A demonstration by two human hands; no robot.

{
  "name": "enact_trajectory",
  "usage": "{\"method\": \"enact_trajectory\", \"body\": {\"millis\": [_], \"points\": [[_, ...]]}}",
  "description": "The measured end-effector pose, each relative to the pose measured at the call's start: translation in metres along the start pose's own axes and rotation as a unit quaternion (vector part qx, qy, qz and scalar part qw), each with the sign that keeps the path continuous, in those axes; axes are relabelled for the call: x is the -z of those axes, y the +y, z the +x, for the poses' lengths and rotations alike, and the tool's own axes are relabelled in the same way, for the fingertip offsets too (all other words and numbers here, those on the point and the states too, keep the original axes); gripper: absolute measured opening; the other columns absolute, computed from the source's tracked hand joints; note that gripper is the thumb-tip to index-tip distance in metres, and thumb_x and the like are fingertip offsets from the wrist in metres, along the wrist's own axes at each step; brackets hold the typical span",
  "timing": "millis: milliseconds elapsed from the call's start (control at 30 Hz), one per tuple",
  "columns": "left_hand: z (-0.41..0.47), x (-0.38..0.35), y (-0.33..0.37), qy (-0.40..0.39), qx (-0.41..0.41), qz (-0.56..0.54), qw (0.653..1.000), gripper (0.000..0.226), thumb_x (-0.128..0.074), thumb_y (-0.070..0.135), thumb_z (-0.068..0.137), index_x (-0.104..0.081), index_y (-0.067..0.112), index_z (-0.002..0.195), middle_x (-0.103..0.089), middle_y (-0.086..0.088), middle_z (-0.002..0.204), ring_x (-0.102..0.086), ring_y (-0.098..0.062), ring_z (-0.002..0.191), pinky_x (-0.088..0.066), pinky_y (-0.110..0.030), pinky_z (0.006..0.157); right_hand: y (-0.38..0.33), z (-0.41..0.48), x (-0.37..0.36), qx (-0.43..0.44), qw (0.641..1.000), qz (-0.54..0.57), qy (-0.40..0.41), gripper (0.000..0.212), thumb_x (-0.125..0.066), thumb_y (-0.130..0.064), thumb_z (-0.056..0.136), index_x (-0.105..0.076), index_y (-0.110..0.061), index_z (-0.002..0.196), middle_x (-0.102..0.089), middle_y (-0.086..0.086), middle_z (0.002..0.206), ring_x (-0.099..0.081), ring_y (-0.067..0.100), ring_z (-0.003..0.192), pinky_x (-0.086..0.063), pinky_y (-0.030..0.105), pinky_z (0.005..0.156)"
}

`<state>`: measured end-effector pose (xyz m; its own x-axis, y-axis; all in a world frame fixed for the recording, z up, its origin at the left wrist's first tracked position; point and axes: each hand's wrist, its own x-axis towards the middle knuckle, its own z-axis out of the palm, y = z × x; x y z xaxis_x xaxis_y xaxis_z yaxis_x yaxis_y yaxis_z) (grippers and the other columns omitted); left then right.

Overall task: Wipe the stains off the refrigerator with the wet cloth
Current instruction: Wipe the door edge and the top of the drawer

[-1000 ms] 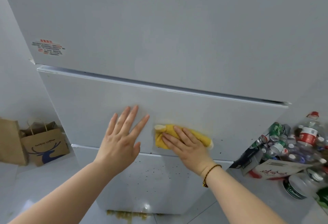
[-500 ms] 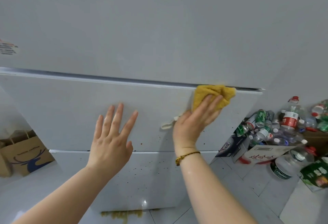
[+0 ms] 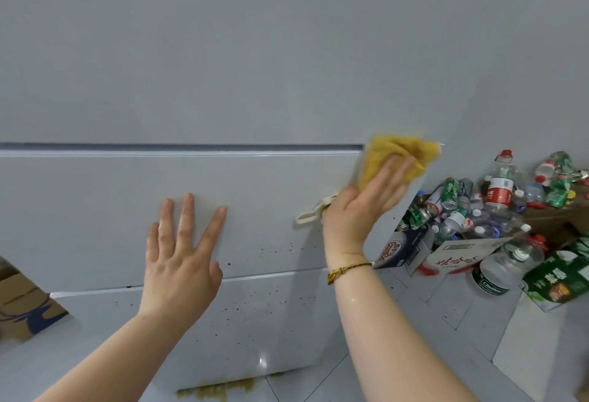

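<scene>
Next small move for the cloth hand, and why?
Probably sweep the yellow cloth down-left: the right hand has it at the door's upper right corner, while the brown specks sit lower, along the bottom edge of that door.

Under my right hand (image 3: pixel 366 207) the yellow cloth (image 3: pixel 395 156) looks like soft, nubbly terry. The refrigerator (image 3: pixel 255 66) door is smooth grey with a faint sheen (brown specks (image 3: pixel 255 302) lower down). The floor tiles (image 3: pixel 462 322) shine glossy.
</scene>
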<state>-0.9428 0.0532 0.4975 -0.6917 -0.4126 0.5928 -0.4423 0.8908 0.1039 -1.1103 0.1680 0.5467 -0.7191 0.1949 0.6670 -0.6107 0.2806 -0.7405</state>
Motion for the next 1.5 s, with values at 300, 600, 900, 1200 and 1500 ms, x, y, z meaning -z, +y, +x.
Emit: {"method": "enact_trajectory", "body": {"millis": [300,600,900,1200,1500], "points": [[0.000,0.004,-0.012,-0.015,-0.028,0.027,0.999,0.085,-0.062,0.021,0.059,-0.030,0.020,0.137,-0.019,-0.022,0.140,0.023,-0.017,0.139,0.013,-0.031,0.111,0.043,-0.026,0.010,-0.275,0.960,0.035,0.040,0.068,-0.027,-0.004,0.080,-0.004,-0.002,0.144,0.000,0.011,0.155,0.000,0.024,0.143,0.001,0.036,0.117],[-0.001,0.008,-0.015,-0.033,-0.036,0.018,0.999,0.083,-0.057,0.026,0.057,-0.032,0.017,0.136,-0.020,-0.019,0.141,0.021,-0.014,0.139,0.011,-0.031,0.112,0.009,-0.027,-0.011,-0.074,0.997,0.032,0.006,0.069,-0.028,-0.011,0.073,-0.021,0.004,0.140,-0.004,0.002,0.144,-0.004,0.022,0.135,0.009,0.011,0.111],[-0.001,0.012,-0.020,-0.037,-0.058,0.022,0.997,0.098,-0.079,0.018,0.053,-0.030,0.018,0.137,-0.022,-0.017,0.141,0.021,-0.013,0.139,0.013,-0.032,0.112,-0.019,0.027,0.007,-0.173,0.982,0.051,0.055,0.071,-0.032,0.015,0.079,-0.013,-0.005,0.144,-0.003,0.007,0.155,0.000,0.026,0.142,0.006,0.015,0.106],[-0.001,0.013,-0.028,-0.018,-0.080,0.031,0.996,0.085,-0.061,0.023,0.056,-0.032,0.018,0.135,-0.027,-0.013,0.140,0.017,-0.013,0.141,0.009,-0.036,0.113,0.025,-0.031,0.003,-0.365,0.926,0.083,0.056,0.071,-0.032,0.009,0.086,-0.002,-0.011,0.147,-0.001,0.002,0.156,-0.007,0.024,0.143,-0.013,0.039,0.117],[-0.018,0.024,-0.043,-0.016,-0.014,0.019,1.000,0.071,-0.045,0.028,0.066,-0.034,0.013,0.134,-0.023,-0.019,0.140,0.004,-0.024,0.140,0.011,-0.029,0.112,-0.035,-0.038,-0.022,-0.209,0.974,0.072,0.039,0.067,-0.031,0.013,0.080,-0.011,0.001,0.143,-0.003,0.003,0.151,-0.002,0.015,0.137,0.011,0.005,0.103]]}}
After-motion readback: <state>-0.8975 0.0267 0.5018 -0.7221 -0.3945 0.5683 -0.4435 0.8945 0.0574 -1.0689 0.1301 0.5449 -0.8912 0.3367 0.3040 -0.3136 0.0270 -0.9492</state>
